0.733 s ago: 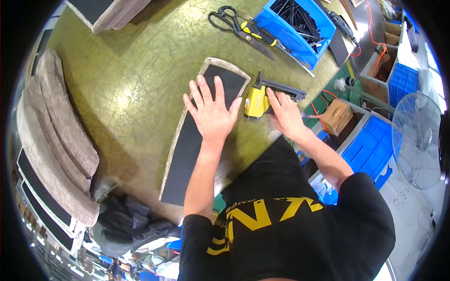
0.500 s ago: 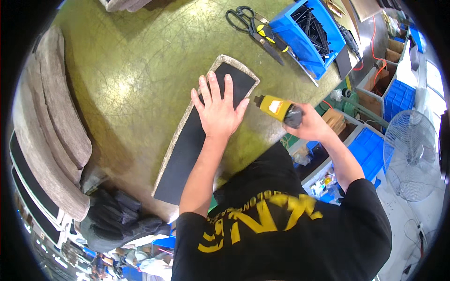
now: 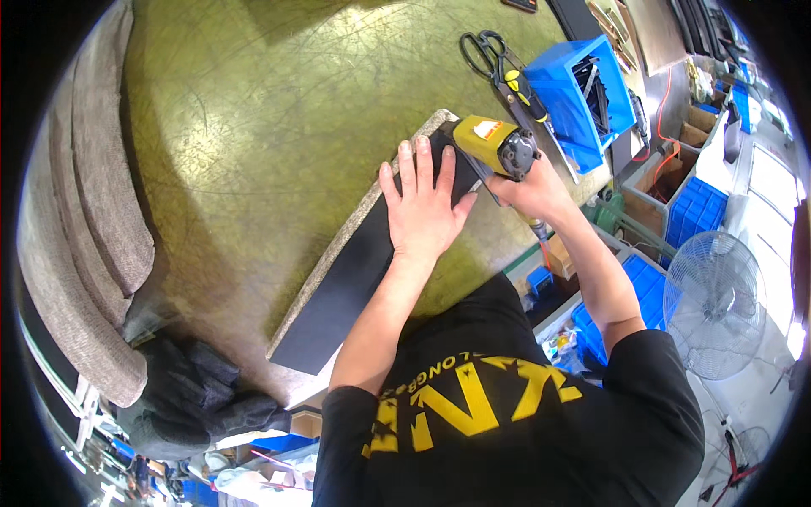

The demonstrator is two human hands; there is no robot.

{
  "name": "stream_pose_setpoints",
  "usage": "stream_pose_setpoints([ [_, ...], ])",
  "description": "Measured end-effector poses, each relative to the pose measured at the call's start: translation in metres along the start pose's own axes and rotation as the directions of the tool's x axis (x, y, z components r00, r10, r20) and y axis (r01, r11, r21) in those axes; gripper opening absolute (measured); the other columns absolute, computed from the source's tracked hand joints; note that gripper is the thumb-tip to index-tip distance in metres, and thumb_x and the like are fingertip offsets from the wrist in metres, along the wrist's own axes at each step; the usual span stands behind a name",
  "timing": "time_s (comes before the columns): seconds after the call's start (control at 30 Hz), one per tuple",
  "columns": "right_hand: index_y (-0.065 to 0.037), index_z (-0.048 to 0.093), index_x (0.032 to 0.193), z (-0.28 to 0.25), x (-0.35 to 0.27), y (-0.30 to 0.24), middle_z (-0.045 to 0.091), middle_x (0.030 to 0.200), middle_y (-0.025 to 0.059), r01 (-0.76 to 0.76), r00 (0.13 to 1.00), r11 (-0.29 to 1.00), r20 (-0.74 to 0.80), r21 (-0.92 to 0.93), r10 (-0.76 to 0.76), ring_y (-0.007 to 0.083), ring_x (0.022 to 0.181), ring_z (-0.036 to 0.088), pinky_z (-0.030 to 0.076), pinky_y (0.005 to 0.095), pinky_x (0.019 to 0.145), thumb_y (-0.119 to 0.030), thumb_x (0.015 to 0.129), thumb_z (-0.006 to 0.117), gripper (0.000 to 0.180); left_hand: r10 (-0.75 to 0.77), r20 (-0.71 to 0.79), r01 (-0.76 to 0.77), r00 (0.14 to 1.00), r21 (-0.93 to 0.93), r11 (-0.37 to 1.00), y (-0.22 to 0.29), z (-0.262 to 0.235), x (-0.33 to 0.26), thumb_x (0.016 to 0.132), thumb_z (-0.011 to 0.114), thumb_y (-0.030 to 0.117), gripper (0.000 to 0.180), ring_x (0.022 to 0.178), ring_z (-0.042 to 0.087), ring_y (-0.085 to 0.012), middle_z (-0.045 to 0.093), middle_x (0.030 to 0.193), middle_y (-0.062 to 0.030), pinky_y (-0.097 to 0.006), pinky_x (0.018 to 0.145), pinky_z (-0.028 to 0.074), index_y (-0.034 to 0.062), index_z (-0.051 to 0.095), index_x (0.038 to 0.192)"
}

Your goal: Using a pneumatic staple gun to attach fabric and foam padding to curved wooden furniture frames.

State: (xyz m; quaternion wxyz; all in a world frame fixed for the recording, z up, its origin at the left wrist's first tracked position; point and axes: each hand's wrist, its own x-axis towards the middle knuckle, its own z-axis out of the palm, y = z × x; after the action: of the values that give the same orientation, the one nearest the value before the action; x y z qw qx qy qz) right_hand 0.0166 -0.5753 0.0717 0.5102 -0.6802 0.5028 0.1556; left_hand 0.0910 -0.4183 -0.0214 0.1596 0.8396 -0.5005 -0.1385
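Observation:
A long padded panel (image 3: 329,296), black on its upper face with grey-beige fabric along its edges, lies slantwise on the table. My left hand (image 3: 422,203) rests flat on its black face, fingers spread. In my right hand (image 3: 536,190) is a yellow staple gun (image 3: 490,139) with a dark rear cap, my fingers wrapped round its handle. The gun's front end is over the panel's far right end; whether it touches cannot be made out. An air fitting shows below the handle.
Scissors (image 3: 498,72) and a yellow-black hand tool (image 3: 525,95) lie beside a blue bin (image 3: 553,80) of dark strips at the far right. Grey fabric pieces (image 3: 101,169) line the left side, near dark cloth (image 3: 186,397). A fan (image 3: 714,304) stands off the right.
My right hand has brought the staple gun left and away from me, from beside the panel to over its far end. The view has shifted, and my left hand stays flat on the panel.

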Motion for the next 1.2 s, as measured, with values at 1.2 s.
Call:
stream_pose_setpoints([
  [1.2, 0.003, 0.066, 0.092, -0.015, -0.034, 0.117, 0.069, 0.077, 0.019, 0.287, 0.949, 0.955, -0.112, -0.076, -0.294, 0.0329, 0.073, 0.069, 0.054, 0.0403, 0.07, -0.017, 0.073, 0.072, 0.028, 0.177, 0.079, -0.184, 0.981, 0.092, 0.979, 0.011, 0.005, 0.006, 0.092, 0.059, 0.047, 0.056, 0.144, 0.03, -0.0434, 0.034, 0.154, -0.0266, -0.07, 0.112, 0.017, 0.0319, 0.05, 0.145],
])
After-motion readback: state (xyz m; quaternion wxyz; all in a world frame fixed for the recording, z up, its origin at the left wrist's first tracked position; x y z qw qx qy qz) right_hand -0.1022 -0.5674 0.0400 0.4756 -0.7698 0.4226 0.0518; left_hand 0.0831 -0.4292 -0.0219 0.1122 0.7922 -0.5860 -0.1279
